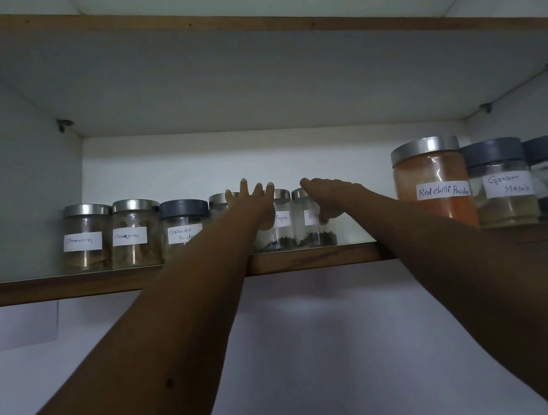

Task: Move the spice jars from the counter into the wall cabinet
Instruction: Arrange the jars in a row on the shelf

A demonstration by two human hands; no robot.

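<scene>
Jars stand labels-forward along the wall cabinet shelf (68,286), presumably for quick reading. Left hand (252,198), fingers straight and spread, rests against the Pepper jar (282,233). Right hand (326,197) curls round the adjacent Cl-labelled jar (313,233), likely aligning it. Also legible: Cinnamon jar (85,240), Coriander Powder jar (182,232), Red chilli Powder jar (435,184), Garam Masala jar (501,189).

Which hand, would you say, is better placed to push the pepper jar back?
Left. The left hand is open at the pepper jar, while the right hand grips the neighbouring jar.
</scene>
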